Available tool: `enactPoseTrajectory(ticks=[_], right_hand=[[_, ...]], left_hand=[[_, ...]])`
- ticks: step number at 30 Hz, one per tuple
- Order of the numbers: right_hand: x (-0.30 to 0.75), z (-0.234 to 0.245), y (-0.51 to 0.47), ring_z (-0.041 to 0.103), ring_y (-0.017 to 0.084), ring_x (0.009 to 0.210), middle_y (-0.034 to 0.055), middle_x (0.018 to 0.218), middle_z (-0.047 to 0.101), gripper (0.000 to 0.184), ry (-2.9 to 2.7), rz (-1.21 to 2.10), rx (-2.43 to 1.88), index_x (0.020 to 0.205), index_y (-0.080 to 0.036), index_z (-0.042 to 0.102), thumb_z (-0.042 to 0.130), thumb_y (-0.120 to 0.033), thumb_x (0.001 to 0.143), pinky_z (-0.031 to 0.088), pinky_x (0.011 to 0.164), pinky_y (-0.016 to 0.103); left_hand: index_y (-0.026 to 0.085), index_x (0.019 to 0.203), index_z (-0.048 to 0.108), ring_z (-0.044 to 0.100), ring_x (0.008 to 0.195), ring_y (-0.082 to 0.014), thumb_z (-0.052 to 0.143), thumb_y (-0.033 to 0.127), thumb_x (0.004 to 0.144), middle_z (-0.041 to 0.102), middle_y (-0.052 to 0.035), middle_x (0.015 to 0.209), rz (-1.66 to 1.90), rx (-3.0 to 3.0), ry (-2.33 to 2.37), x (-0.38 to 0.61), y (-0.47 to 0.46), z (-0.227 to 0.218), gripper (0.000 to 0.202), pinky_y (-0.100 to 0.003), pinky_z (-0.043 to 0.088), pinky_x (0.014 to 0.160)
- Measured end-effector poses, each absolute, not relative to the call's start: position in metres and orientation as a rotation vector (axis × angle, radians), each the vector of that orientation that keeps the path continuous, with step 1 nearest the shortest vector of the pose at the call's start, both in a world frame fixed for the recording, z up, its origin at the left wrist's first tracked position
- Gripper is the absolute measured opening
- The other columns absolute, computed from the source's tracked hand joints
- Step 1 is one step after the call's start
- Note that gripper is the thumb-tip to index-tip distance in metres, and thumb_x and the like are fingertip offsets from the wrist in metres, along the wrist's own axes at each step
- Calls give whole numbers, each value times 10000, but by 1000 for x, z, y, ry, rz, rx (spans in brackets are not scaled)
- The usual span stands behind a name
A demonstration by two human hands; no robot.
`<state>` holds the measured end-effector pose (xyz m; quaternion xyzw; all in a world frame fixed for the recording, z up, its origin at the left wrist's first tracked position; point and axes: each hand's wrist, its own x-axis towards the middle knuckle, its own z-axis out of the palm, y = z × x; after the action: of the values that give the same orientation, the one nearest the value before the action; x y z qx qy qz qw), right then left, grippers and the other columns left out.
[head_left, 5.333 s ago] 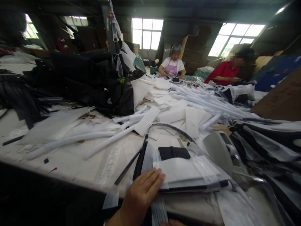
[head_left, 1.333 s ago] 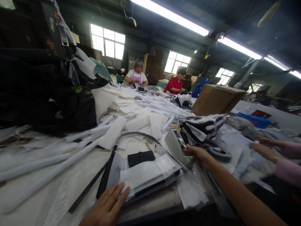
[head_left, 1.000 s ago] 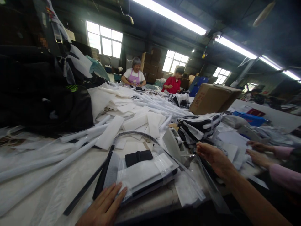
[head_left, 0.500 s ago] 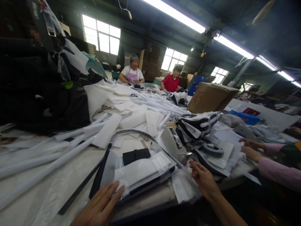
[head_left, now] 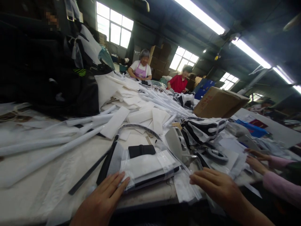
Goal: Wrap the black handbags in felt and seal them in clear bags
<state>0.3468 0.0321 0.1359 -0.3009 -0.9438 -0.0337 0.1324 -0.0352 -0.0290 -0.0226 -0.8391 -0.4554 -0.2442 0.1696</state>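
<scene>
A black and grey handbag lies on the table in front of me, partly covered with white wrapping and clear tape. A black tab shows on top, and a wrapped strap arches behind it. My left hand rests flat on the bag's near left corner, fingers stretched out. To the right of the bag my right hand hovers with its fingers together in a pinch; what lies between them is hidden. Beneath its fingertips is a clear plastic bag. Just beyond stands a grey tape dispenser.
White foam sheets and long white tubes cover the table behind and left. Wrapped black bags and a cardboard box stand right. A co-worker's hands work at the right; two people sit across.
My right hand has moved away from the tape dispenser, toward me, and turned with its back up. My left hand stays on the handbag. The view has shifted somewhat.
</scene>
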Motion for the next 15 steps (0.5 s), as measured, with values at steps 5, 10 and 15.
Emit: enactPoseTrajectory(ticks=[5, 10, 15], right_hand=[[259, 163, 46, 553, 141, 629, 11, 761, 679, 126, -3021, 178, -447, 944, -194, 646, 531, -187, 995, 339, 556, 292], [181, 151, 80, 562, 137, 648, 15, 738, 630, 183, -3087, 732, -312, 867, -181, 665, 617, -347, 927, 354, 566, 275], [132, 116, 127, 575, 109, 607, -17, 686, 637, 119, -3271, 913, -180, 810, -183, 687, 694, -296, 847, 393, 583, 213]], left_hand=[[211, 1404, 548, 619, 1246, -213, 348, -18, 910, 633, -67, 1382, -761, -2444, -1448, -28, -34, -20, 579, -381, 571, 989], [201, 1323, 605, 647, 1199, -208, 385, 43, 976, 672, -57, 1325, -891, -2399, -1520, -22, -33, -13, 440, -365, 569, 994], [176, 1291, 633, 679, 1155, -227, 359, 155, 1040, 697, -68, 1284, -931, -2374, -1520, -22, -34, -7, 372, -366, 586, 963]])
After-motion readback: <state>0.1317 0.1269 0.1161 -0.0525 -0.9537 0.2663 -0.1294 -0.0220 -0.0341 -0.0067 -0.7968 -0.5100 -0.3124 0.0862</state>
